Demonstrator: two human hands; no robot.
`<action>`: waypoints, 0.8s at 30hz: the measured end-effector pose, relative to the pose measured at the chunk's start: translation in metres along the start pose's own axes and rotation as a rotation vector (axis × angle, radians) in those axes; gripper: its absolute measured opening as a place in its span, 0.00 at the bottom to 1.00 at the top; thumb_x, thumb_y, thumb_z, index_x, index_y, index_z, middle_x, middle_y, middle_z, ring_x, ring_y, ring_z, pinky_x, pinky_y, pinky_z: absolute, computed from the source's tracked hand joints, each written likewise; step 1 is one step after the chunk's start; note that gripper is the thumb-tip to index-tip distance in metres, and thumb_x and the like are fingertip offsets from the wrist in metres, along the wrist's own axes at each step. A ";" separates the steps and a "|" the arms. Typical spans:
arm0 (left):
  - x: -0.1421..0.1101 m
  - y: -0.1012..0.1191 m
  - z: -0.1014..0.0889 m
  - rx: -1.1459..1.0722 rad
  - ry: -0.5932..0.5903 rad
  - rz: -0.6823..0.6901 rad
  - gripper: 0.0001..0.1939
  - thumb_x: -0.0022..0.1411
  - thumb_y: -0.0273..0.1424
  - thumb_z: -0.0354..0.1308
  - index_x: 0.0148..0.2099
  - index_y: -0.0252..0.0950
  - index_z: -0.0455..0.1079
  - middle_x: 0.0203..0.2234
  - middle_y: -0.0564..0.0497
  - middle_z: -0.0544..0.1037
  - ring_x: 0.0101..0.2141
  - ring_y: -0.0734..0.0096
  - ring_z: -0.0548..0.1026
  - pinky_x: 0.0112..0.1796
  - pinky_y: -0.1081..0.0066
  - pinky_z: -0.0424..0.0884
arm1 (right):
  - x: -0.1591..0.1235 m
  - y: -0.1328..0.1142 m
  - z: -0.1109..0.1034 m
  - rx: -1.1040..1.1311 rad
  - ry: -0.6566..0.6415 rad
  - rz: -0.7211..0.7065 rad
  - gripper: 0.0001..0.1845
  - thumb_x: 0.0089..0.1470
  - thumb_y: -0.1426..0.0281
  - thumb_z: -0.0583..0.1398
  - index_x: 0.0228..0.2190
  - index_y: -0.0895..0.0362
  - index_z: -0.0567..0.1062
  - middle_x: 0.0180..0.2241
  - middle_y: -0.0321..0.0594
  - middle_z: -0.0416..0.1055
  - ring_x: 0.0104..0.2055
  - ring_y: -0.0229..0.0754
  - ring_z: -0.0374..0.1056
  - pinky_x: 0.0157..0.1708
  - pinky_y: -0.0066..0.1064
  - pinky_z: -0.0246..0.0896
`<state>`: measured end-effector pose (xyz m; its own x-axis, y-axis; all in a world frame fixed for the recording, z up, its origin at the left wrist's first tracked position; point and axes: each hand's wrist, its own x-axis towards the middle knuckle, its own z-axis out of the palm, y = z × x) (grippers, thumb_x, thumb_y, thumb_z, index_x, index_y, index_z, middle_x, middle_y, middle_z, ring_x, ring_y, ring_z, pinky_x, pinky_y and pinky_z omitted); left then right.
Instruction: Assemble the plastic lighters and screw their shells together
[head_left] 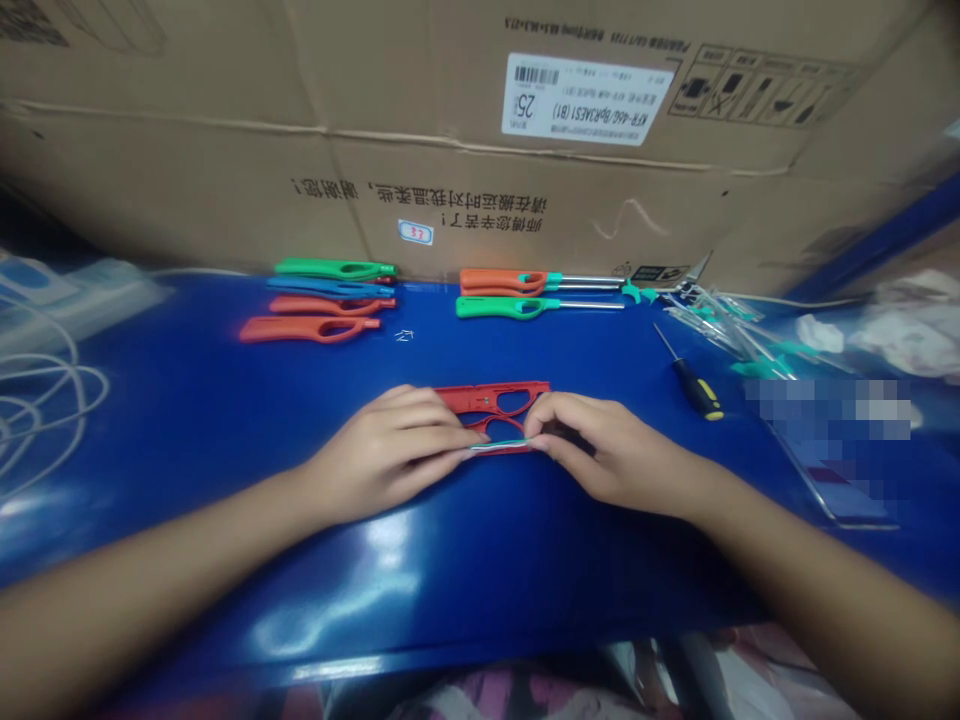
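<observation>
Two halves of a red lighter casing (pixel 491 397) lie opened out on the blue table, the far half mostly uncovered and the near one partly behind my fingers. Over the near half runs a thin teal-and-white wire-like strip (pixel 500 444). My left hand (pixel 401 445) is closed in a pinch at the strip's left end, its fingers also covering the left part of the casing. At the other end, my right hand (pixel 592 440) pinches the strip between thumb and forefinger. Whether the strip sits inside the casing or just above it, I cannot tell.
Several coloured lighter handles (pixel 315 328) lie at the back left beside small white pins (pixel 403 335). Two long-nosed lighters (pixel 502 308) lie behind the casing. To the right are a screwdriver (pixel 694 385), metal tubes (pixel 724 325) and a phone-like slab (pixel 832 480). Cardboard (pixel 420 160) stands behind.
</observation>
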<state>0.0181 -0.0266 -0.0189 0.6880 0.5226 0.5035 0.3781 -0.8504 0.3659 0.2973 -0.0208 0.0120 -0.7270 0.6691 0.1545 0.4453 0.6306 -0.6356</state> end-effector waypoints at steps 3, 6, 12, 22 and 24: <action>0.001 0.000 0.000 -0.004 0.008 0.006 0.11 0.68 0.26 0.60 0.51 0.37 0.76 0.38 0.48 0.82 0.39 0.68 0.78 0.42 0.67 0.70 | 0.001 0.003 0.003 -0.009 0.085 -0.034 0.04 0.66 0.72 0.56 0.38 0.56 0.71 0.35 0.34 0.74 0.36 0.32 0.69 0.37 0.24 0.60; 0.001 0.000 0.000 -0.007 0.009 0.003 0.11 0.68 0.26 0.60 0.51 0.37 0.76 0.38 0.48 0.82 0.39 0.68 0.78 0.42 0.67 0.70 | 0.001 0.006 0.006 0.010 0.148 -0.059 0.03 0.65 0.72 0.58 0.36 0.56 0.71 0.34 0.34 0.74 0.35 0.32 0.69 0.35 0.23 0.61; 0.000 0.000 -0.001 -0.003 0.013 -0.001 0.11 0.67 0.26 0.60 0.51 0.37 0.76 0.38 0.47 0.83 0.39 0.67 0.78 0.42 0.68 0.71 | 0.001 0.007 0.008 0.062 0.184 -0.103 0.03 0.64 0.74 0.59 0.36 0.56 0.72 0.36 0.36 0.75 0.38 0.34 0.72 0.39 0.25 0.64; 0.000 0.000 -0.001 0.005 0.015 -0.003 0.11 0.67 0.26 0.60 0.50 0.37 0.76 0.38 0.48 0.83 0.39 0.68 0.78 0.42 0.67 0.70 | 0.001 0.009 0.009 0.139 0.174 -0.027 0.02 0.63 0.73 0.60 0.38 0.55 0.74 0.38 0.37 0.77 0.39 0.36 0.73 0.39 0.27 0.67; 0.000 0.000 -0.001 0.010 0.018 -0.003 0.10 0.67 0.26 0.60 0.50 0.37 0.76 0.38 0.48 0.83 0.39 0.68 0.78 0.42 0.67 0.70 | 0.002 0.008 0.008 0.172 0.158 -0.009 0.02 0.63 0.73 0.60 0.38 0.55 0.73 0.40 0.38 0.76 0.40 0.36 0.73 0.40 0.27 0.67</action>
<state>0.0178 -0.0263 -0.0178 0.6755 0.5259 0.5169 0.3864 -0.8495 0.3593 0.2955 -0.0178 0.0009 -0.6339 0.7253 0.2685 0.3340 0.5698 -0.7508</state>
